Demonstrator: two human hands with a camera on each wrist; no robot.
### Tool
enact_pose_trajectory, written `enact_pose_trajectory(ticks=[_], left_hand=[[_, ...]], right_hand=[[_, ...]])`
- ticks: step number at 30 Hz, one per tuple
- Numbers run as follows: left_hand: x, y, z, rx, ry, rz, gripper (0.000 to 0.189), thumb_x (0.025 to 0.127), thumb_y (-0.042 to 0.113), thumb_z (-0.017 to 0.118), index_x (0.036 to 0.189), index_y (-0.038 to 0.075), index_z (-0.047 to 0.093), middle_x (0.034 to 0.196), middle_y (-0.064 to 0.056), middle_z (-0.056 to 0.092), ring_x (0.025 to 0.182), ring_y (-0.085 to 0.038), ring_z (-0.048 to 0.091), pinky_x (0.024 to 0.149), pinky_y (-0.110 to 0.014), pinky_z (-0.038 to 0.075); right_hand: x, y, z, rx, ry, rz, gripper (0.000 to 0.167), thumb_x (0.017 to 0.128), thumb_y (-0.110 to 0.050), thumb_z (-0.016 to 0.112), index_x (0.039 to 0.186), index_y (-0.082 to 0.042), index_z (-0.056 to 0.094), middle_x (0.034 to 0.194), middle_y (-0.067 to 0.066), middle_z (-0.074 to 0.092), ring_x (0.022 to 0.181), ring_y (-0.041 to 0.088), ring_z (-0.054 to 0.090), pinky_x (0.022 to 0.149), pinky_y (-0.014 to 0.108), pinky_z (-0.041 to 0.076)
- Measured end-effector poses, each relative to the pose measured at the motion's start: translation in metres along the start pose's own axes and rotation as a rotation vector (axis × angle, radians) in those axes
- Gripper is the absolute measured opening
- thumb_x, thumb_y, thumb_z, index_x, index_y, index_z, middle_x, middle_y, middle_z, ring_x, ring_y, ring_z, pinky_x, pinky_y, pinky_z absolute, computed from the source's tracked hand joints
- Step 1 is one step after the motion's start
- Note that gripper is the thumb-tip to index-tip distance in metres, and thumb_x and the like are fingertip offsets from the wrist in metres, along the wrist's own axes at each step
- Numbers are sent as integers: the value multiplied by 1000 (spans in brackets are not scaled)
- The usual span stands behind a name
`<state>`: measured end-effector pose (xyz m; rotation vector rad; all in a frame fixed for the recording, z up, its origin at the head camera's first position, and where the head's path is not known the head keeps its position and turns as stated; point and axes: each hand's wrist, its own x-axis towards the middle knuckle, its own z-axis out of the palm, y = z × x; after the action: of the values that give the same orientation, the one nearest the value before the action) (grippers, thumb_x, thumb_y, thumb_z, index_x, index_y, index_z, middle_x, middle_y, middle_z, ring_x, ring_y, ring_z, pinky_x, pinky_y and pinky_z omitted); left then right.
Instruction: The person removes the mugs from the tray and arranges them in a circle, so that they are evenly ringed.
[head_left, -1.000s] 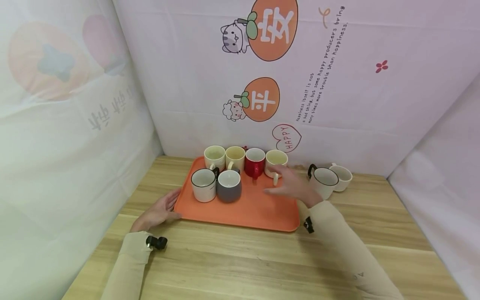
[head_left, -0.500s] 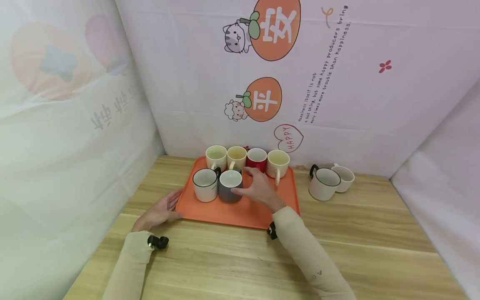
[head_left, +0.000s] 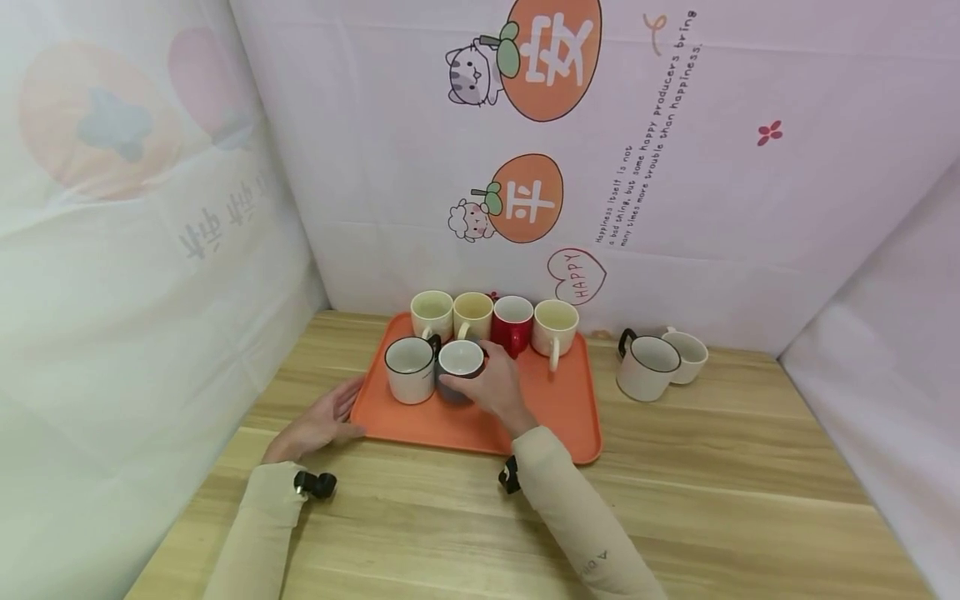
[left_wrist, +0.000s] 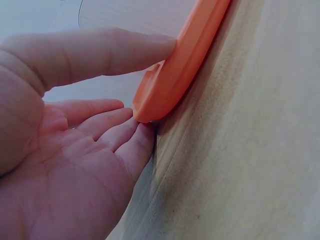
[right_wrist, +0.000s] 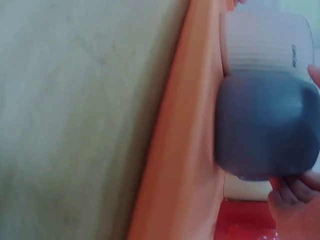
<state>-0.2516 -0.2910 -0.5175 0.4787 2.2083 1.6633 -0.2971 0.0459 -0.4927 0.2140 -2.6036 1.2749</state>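
Note:
In the head view, my right hand [head_left: 497, 385] grips a grey mug [head_left: 461, 357] with a white inside, standing on an orange tray [head_left: 555, 417]. The right wrist view has the mug's rounded grey body [right_wrist: 265, 125] close up, with fingertips at its side and the thumb near its rim. Beside it on the tray is a white mug [head_left: 409, 385] with a black rim and black handle. My left hand [head_left: 318, 423] is at the tray's front left corner. In the left wrist view its thumb rests against the tray's rim [left_wrist: 177, 75] while the straight fingers touch the corner.
Along the tray's back stand a pale green-lined mug [head_left: 431, 315], a yellow-lined mug [head_left: 472, 313], a red mug [head_left: 513, 332] and a cream mug [head_left: 555, 329]. Right of the tray, a black-rimmed white mug [head_left: 645, 379] and a plain white mug [head_left: 688, 358] stand on the wooden table [head_left: 720, 467].
My right hand has moved left from the cream mug at the back right, across the tray, to take hold of the grey mug. The left hand stays at the tray corner.

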Motion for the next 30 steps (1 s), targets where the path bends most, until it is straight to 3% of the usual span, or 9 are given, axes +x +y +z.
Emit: enact_pose_trajectory(ticks=[6,12,17,25,30], left_hand=[[2,-1,3,-4,5,0,102,93,-1,75,168,-2,7,178,-24,5,164,-47,8,132,-57,14],[1,-2,2,3,1,-1,102,93,-1,75,168,-3,6,177,-25,4,163,-48,8,131,-58,14],[0,0,0,-2,-1,-3,103,93,-1,75,168,-2,6,178,-24,3,163,-47,8,131,-57,15],[1,-1,0,0,-3,9,102,93,0,76,168,-3,7,177,-25,4,163,-48,8,131,-56,14],[0,-1,0,0,-2,8,103,93,1,77,168,-3,6,177,-25,4,163,-48,8,130,-55,15]], right_hand=[[-2,-2,10,31,97,5,84,71,-42,97,136,-3,61,129,15,71,116,34,67,99,50,61],[0,1,10,53,94,3,82,68,-43,97,132,-3,65,125,14,73,111,32,67,95,48,61],[0,7,0,95,30,-41,78,68,-42,98,131,-7,66,121,10,74,108,28,68,92,44,62],[-2,16,-33,149,-122,-140,80,69,-33,100,136,-8,64,130,8,71,117,28,65,102,49,60],[-3,24,-55,182,-226,-195,77,66,-23,101,134,-10,66,127,8,72,115,28,67,105,50,59]])
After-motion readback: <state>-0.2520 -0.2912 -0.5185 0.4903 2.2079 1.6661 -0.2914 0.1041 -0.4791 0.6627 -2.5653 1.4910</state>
